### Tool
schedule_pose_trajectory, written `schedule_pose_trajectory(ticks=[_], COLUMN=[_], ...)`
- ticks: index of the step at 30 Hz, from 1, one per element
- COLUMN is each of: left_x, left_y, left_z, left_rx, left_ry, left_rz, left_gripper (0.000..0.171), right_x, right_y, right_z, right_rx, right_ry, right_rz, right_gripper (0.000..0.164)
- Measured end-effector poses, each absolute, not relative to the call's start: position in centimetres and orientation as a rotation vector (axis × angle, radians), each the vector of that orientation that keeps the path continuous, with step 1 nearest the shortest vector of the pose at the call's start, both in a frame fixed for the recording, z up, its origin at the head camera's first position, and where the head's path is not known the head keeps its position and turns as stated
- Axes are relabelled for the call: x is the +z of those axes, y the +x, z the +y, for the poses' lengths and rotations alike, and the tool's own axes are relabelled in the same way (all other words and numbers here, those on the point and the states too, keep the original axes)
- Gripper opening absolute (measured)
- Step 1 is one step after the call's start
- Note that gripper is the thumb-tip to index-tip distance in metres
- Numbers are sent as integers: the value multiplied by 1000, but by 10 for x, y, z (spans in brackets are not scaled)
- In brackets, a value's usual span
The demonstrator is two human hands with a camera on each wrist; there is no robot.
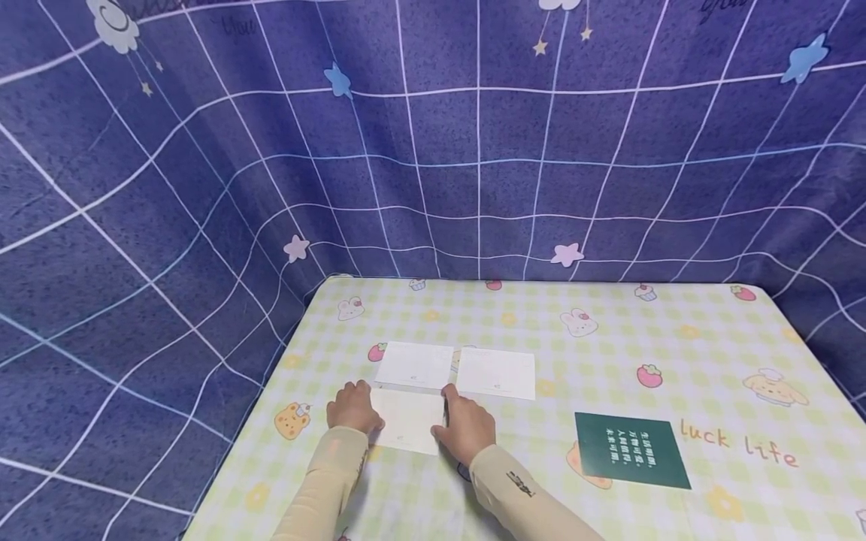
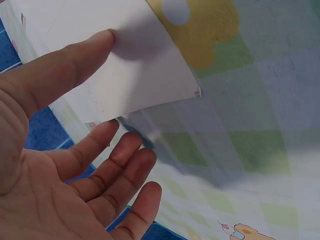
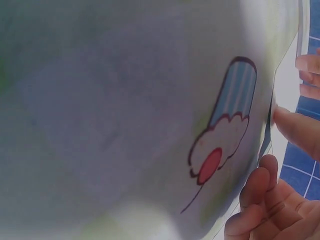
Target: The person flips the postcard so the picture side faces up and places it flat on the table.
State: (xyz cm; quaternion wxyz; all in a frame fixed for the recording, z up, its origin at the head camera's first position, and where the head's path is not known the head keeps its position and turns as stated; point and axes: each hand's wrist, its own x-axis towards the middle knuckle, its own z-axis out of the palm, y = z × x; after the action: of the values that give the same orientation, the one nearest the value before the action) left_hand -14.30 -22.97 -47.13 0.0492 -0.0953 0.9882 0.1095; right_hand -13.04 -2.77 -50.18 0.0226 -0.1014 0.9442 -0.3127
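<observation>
A white card (image 1: 406,430) lies on the patterned tablecloth, between both hands. My left hand (image 1: 353,409) is at its left side. In the left wrist view, the left thumb (image 2: 95,47) touches the card's face, and the index fingertip meets its edge while the other fingers stay loosely bent. At the right side, my right hand (image 1: 468,428) touches the card with its thumb (image 3: 295,130), the other fingers loosely bent beside it. Two more white cards lie just beyond, one at left (image 1: 414,364) and one at right (image 1: 497,373).
A dark green card (image 1: 632,451) with white characters lies to the right of the hands. The tablecloth (image 1: 609,368) is green-checked with printed cartoon figures. A blue gridded curtain (image 1: 473,150) hangs behind the table and along its sides.
</observation>
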Motion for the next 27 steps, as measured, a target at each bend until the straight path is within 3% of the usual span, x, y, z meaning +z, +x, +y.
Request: schedule_pose_trajectory(ticks=[7,16,27], left_x=[-471,-471,-470], left_y=[-144,-145,-141], left_z=[-233,-236,-242], left_rx=[377,402,465], left_ry=[-302,-282,-325], left_rz=[3011,3000,2949], left_gripper=[62,63,62], right_x=[-501,-503,-503], right_y=[-130,-128,-127], right_z=[-24,-20,-23], right_rx=[-995,-989,-1071], right_ry=[-283,-281,-315], right_rz=[2894,2896,2883], right_gripper=[67,38,33])
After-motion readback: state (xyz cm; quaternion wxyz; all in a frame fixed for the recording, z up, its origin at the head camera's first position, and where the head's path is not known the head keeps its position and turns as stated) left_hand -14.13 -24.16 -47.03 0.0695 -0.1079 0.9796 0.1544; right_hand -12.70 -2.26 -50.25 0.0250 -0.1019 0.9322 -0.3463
